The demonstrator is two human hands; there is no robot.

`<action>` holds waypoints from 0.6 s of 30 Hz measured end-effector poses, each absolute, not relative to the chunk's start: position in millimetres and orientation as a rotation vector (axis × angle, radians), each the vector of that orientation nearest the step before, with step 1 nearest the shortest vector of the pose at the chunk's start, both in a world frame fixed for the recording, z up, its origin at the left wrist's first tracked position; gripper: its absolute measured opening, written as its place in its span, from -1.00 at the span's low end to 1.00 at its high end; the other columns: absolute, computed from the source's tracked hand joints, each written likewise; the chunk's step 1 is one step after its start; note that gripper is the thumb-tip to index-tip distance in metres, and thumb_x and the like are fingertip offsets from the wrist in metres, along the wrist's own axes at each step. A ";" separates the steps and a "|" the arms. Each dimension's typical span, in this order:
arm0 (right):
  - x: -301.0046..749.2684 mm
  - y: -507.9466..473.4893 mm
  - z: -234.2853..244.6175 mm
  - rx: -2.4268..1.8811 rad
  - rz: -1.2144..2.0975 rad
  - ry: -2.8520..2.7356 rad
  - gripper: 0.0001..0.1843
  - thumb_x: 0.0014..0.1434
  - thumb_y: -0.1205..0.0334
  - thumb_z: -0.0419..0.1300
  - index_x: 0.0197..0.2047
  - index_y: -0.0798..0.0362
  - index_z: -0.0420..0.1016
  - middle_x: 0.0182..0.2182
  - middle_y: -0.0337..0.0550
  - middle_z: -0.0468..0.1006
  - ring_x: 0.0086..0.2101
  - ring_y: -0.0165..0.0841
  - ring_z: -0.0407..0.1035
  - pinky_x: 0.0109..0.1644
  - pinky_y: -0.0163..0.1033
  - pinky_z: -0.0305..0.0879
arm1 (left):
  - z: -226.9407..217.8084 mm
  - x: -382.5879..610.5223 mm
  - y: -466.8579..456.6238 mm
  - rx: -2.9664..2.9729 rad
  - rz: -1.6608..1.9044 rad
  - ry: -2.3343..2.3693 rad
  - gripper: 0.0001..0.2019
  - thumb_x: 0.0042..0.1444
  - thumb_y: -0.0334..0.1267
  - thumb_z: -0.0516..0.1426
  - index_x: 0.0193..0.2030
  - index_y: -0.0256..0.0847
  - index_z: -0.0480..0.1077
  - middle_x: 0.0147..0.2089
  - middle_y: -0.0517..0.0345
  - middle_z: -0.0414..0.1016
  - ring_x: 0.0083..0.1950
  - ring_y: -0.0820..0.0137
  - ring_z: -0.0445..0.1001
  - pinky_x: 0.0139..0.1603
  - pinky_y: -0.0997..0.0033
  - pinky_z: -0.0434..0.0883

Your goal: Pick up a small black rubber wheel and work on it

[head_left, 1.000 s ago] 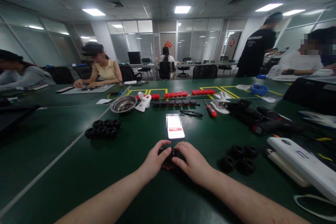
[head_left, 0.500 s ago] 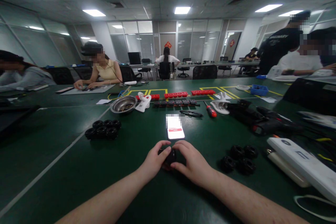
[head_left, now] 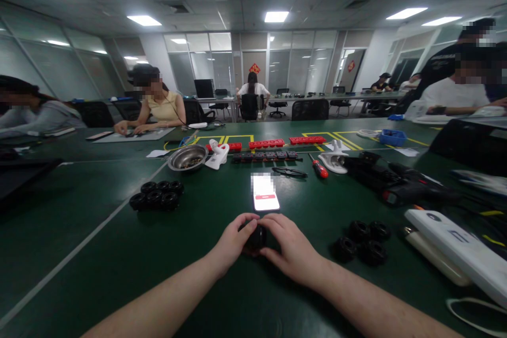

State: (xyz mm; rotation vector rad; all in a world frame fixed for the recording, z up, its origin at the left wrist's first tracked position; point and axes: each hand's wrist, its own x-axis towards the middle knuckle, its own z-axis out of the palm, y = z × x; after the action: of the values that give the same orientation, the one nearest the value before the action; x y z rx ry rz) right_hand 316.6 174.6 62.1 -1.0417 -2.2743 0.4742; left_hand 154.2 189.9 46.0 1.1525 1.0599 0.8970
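Note:
My left hand [head_left: 233, 243] and my right hand [head_left: 291, 248] meet over a small black wheel [head_left: 256, 237] that rests on the green table [head_left: 119, 253]. Both hands grip it, thumbs and fingers curled around its sides, so most of it is hidden. Just beyond my fingers lies a phone [head_left: 264, 193] with a lit screen. A cluster of several black wheels [head_left: 156, 195] sits to the left, and another group of black wheels [head_left: 362, 242] sits to the right of my right hand.
Further back stand a metal bowl [head_left: 187, 157], rows of red and black parts [head_left: 264, 150], a red-handled screwdriver [head_left: 318, 167], and black tools [head_left: 390, 179]. White devices [head_left: 455, 245] lie at the right. Other people sit around the table's far and side edges.
My hands stay on the black wheel, fingers shifting slightly around it. The standing person at the back right has walked further right.

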 end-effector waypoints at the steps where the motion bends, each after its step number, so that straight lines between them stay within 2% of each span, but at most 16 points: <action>1: 316.4 174.1 62.3 -1.036 0.459 -2.278 -0.46 -0.09 0.30 0.22 0.00 0.03 0.19 -0.07 -0.09 0.29 -0.08 -0.25 0.18 0.00 -0.13 0.10 | 45.3 154.1 190.3 1.148 0.898 1.059 -0.68 -0.04 -0.06 0.06 -0.20 -0.22 0.24 -0.34 0.16 0.32 -0.42 0.40 0.40 -0.51 0.43 0.37; 4: 316.1 174.8 60.8 -1.117 0.452 -2.257 -0.37 -0.11 0.14 0.25 0.03 0.06 0.16 -0.07 -0.05 0.30 -0.08 -0.20 0.18 -0.01 -0.09 0.10 | 45.7 154.6 189.3 1.133 0.925 1.071 -0.71 -0.02 -0.10 0.05 -0.19 -0.21 0.22 -0.29 0.15 0.30 -0.36 0.40 0.40 -0.46 0.43 0.39; 6: 316.5 176.7 59.0 -1.183 0.486 -2.244 -0.56 -0.01 0.10 0.18 -0.07 0.08 0.25 -0.16 -0.06 0.36 -0.15 -0.23 0.23 -0.08 -0.11 0.15 | 48.5 155.5 187.4 1.132 0.932 1.100 -0.69 -0.01 -0.10 0.04 -0.16 -0.20 0.20 -0.30 0.15 0.29 -0.36 0.40 0.39 -0.46 0.44 0.38; 8: 317.3 178.6 57.8 -1.192 0.520 -2.236 -0.76 0.06 0.15 0.11 -0.21 0.08 0.33 -0.25 -0.10 0.39 -0.22 -0.27 0.26 -0.14 -0.16 0.19 | 52.1 156.4 185.7 1.143 0.917 1.118 -0.66 -0.03 -0.09 0.06 -0.14 -0.21 0.19 -0.34 0.17 0.29 -0.41 0.41 0.39 -0.46 0.42 0.38; 10: 318.4 179.6 58.2 -1.121 0.534 -2.221 -0.81 0.05 0.22 0.13 -0.24 0.08 0.34 -0.24 -0.10 0.38 -0.20 -0.29 0.25 -0.12 -0.19 0.19 | 54.9 157.0 185.0 1.160 0.894 1.111 -0.64 -0.07 -0.09 0.08 -0.15 -0.22 0.20 -0.35 0.18 0.29 -0.46 0.42 0.40 -0.47 0.39 0.37; 14: 319.5 178.0 62.5 -0.981 0.548 -2.209 -0.57 -0.01 0.33 0.18 -0.04 0.07 0.24 -0.10 -0.08 0.31 -0.09 -0.30 0.18 0.00 -0.19 0.12 | 53.4 157.0 186.9 1.161 0.878 1.062 -0.67 -0.05 -0.07 0.06 -0.21 -0.25 0.23 -0.35 0.15 0.32 -0.48 0.41 0.40 -0.50 0.39 0.35; 18: 318.7 177.0 62.3 -1.082 0.533 -2.227 -0.51 -0.02 0.20 0.19 0.00 0.06 0.21 -0.09 -0.07 0.32 -0.09 -0.25 0.19 0.00 -0.12 0.11 | 50.0 156.5 187.7 1.147 0.927 1.066 -0.72 -0.01 -0.08 0.01 -0.22 -0.22 0.21 -0.32 0.16 0.29 -0.38 0.41 0.38 -0.53 0.50 0.32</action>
State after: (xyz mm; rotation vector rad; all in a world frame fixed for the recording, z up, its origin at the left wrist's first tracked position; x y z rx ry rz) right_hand 318.7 177.0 62.3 -1.0818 -2.2268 0.5332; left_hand 156.5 187.7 50.0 1.1469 1.0657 0.9271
